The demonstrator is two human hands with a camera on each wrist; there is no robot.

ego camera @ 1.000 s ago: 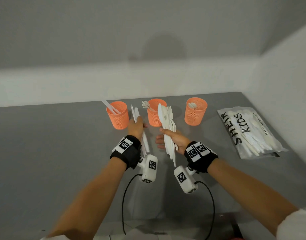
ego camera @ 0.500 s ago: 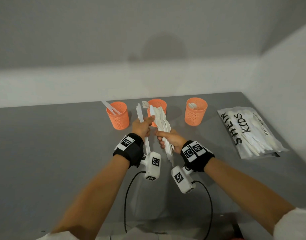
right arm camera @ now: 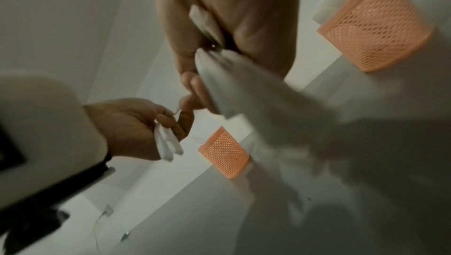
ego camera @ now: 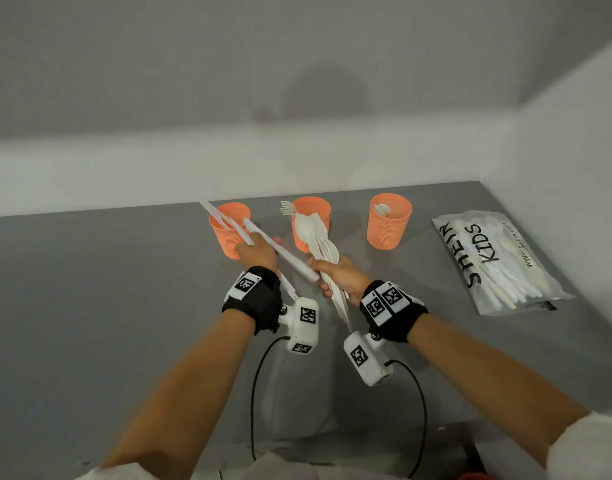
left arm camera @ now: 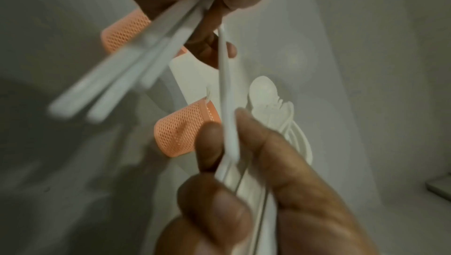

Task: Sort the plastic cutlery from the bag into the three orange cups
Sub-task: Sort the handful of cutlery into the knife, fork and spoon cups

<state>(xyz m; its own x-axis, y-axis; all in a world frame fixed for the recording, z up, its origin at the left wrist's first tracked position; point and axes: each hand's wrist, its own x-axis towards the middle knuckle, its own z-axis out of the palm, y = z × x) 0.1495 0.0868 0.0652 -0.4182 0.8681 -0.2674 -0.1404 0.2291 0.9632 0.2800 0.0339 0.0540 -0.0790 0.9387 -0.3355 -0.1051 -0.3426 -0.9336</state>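
Three orange mesh cups stand in a row. The left cup (ego camera: 230, 237) holds a knife, the middle cup (ego camera: 312, 211) forks, the right cup (ego camera: 389, 221) spoons. My left hand (ego camera: 259, 249) grips a few white knives (left arm camera: 136, 62) in front of the left cup. It also pinches one more knife (ego camera: 283, 252), which slants down to my right hand (ego camera: 328, 273). That hand grips a bundle of mixed white cutlery (ego camera: 318, 240) with a spoon (left arm camera: 264, 93) on top. The knife's lower end (left arm camera: 228, 124) lies under the right thumb.
The clear "SHEIN KIDS" bag (ego camera: 495, 261) with several more white pieces lies flat at the table's right, near the side wall. The cups stand close to the grey table's far edge (ego camera: 89, 211), against the back wall. Black cables hang off the near edge.
My left hand went right to the bundle, pinched a knife there, and has moved back left toward the left cup, drawing it out at a slant. The right hand has barely moved.
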